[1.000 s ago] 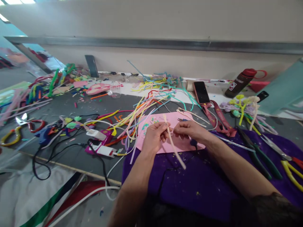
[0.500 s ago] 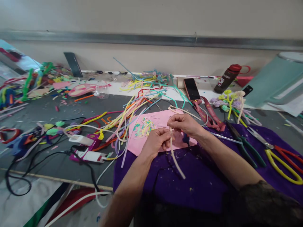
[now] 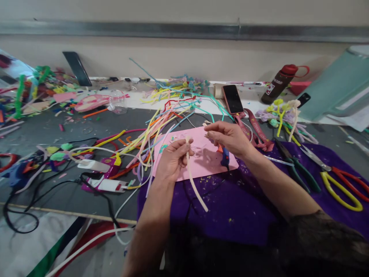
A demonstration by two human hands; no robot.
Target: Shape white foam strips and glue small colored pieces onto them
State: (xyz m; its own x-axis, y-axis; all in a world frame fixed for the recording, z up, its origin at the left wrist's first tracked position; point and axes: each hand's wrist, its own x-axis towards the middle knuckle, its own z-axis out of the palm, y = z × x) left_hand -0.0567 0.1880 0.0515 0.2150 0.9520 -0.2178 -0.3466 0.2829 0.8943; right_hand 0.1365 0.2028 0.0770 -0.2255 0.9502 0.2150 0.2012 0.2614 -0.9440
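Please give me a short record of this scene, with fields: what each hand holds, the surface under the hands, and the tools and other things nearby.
Left hand: pinches the top of a long cream fuzzy stem that hangs toward the person.
Right hand: fingertips pinched together, apart from the stem; whether it holds anything cannot be told.
Under the hands: pink paper sheet on a purple cloth.
Right side: green-handled pliers, yellow-handled scissors.
Behind: phone in a pink case, dark bottle with a red cap.
Left side: loose coloured strips.
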